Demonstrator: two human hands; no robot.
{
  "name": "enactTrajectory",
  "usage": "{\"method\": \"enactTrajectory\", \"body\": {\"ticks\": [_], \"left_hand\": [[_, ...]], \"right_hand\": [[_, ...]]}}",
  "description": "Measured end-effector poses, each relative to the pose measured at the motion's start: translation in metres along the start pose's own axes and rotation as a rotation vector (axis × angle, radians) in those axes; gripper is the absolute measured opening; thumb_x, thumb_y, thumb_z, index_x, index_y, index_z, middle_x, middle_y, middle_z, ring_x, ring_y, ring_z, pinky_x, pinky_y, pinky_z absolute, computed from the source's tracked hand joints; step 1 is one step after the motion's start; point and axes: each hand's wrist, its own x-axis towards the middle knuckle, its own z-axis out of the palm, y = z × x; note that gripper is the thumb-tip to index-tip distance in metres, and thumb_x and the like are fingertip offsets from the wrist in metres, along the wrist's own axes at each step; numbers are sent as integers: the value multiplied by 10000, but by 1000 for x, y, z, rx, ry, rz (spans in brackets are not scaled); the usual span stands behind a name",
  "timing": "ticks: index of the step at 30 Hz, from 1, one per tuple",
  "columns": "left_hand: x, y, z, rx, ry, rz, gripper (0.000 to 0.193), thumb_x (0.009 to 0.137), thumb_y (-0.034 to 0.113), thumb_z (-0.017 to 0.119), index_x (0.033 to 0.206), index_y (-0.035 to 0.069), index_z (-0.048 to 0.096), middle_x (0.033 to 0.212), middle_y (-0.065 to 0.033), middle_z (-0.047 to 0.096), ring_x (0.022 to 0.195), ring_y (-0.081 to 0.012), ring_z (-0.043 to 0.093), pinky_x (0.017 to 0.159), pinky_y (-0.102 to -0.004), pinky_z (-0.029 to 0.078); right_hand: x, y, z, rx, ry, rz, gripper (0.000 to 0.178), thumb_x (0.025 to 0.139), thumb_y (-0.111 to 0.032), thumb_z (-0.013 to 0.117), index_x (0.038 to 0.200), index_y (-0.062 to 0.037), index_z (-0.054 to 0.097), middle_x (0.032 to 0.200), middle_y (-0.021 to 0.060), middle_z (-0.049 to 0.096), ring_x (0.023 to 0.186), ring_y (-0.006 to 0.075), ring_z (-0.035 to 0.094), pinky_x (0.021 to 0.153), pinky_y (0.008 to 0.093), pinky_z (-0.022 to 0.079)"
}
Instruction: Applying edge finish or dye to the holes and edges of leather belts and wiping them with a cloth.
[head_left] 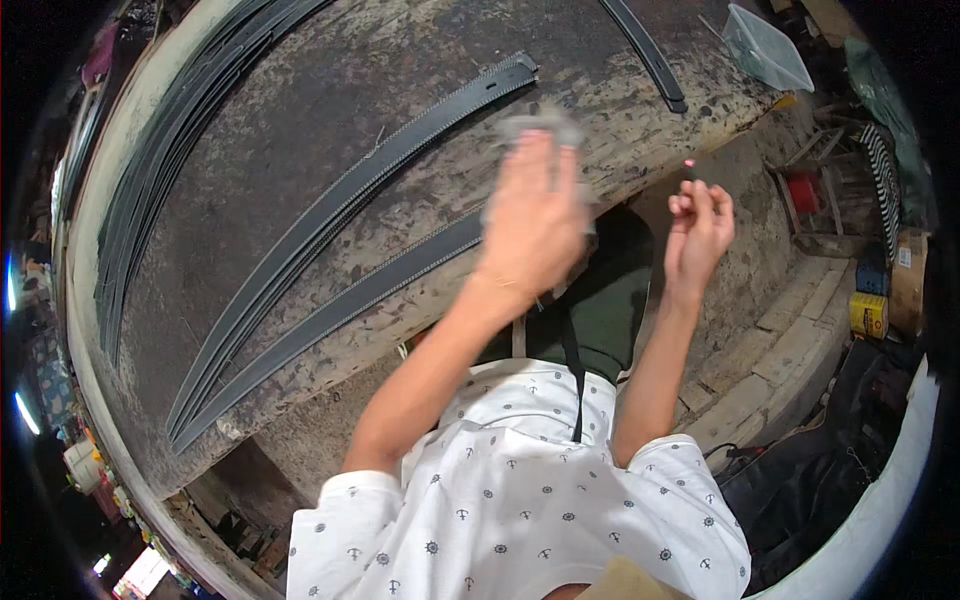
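Note:
My left hand, smeared by motion, is over the near edge of the table with a greyish rag under and beyond its fingers. Beneath that hand runs a dark grey belt strap with pale stitching along its edges; the hand hides its right end. Farther off lies a stack of similar belt straps, the top one with a slot near its end. Raised to the right of the table edge, my right hand has its fingers closed on a small dark thing with a pink tip, its kind unclear.
A bundle of dark strips curves along the far left of the worn table. Another dark strap lies at the back, near a clear plastic tub. At right are a wooden stool and a yellow box.

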Motion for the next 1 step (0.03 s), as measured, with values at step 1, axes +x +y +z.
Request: {"method": "enactTrajectory", "body": {"ticks": [1], "left_hand": [[1, 0, -1, 2, 1, 4, 513, 940, 185, 542, 1352, -121, 525, 1469, -390, 434, 1418, -477, 413, 1208, -517, 303]], "right_hand": [[6, -2, -17, 5, 43, -7, 78, 1002, -30, 623, 1052, -51, 566, 925, 137, 679, 739, 143, 613, 634, 289, 513]]}}
